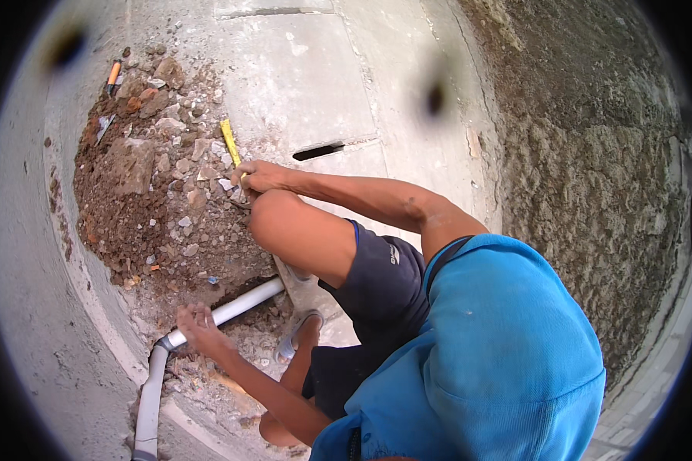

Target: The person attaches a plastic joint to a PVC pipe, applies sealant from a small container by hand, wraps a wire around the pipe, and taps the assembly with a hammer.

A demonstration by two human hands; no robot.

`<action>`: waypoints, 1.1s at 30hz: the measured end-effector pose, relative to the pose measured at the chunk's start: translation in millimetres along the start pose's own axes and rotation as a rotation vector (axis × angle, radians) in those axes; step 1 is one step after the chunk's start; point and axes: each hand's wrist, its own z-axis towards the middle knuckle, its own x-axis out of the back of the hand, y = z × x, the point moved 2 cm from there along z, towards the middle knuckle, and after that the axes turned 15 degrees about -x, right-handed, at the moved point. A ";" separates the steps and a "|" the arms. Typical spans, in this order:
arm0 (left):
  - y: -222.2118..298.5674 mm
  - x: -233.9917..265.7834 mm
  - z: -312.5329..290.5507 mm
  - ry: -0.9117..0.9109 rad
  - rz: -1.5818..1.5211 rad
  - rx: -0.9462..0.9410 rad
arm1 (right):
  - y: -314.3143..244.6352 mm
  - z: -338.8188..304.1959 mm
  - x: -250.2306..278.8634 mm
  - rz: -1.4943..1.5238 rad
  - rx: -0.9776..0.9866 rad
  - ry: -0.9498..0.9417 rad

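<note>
L hand (pixel 198 321) resting on white pipe (pixel 234 307) in trench beside rubble pile (pixel 150 184), fingers spread. R hand (pixel 257 175) clamped on yellow-handled tool (pixel 231 142) above knee (pixel 273 215).

The grey plastic pipe (pixel 238 305) is vanishing under brown rubble (pixel 154 200); its lower stretch is running past the bottom edge.

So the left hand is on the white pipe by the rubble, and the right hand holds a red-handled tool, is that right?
Not quite: the handle is yellow, not red. In the head view the right hand holds a yellow-handled tool at the edge of the rubble, and the left hand does rest on the white pipe.
</note>
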 end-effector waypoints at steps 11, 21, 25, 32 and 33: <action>202.7 11.1 -235.7 -0.493 1.039 0.159 | 181.6 -315.4 162.2 0.755 -0.726 0.727; 183.5 -114.5 -369.7 -0.573 0.655 0.405 | -24.8 -370.9 252.8 0.674 0.000 0.378; 145.7 -109.5 -439.5 -0.467 0.704 0.480 | 138.5 -411.6 324.1 0.448 -0.301 0.573; 133.2 -132.8 -566.1 -0.638 0.891 0.670 | 322.3 -507.3 469.8 0.492 -0.647 0.864; 127.5 -151.9 -579.0 -0.626 0.917 0.678 | 347.3 -504.5 497.2 0.521 -0.665 0.903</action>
